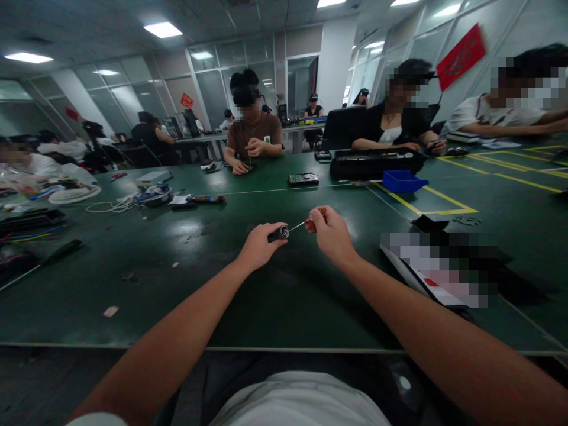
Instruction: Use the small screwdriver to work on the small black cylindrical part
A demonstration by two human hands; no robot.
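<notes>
Between thumb and fingers, my left hand (260, 246) grips a small dark cylindrical part (283, 232), its round end turned to the right. My right hand (329, 234) is closed around the reddish handle of a thin screwdriver (298, 226). The metal shaft points left, and its tip is at or very near the end face of the cylinder; I cannot tell whether they touch. Both hands are held above the middle of the green table (177, 296).
A blue bin (403, 181) stands beside a long black casing (377, 164) at the back right. A circuit-board-like part (303, 179) lies ahead. To the left are cables (153, 194) and a long dark-handled tool (62, 251). Co-workers sit across the table.
</notes>
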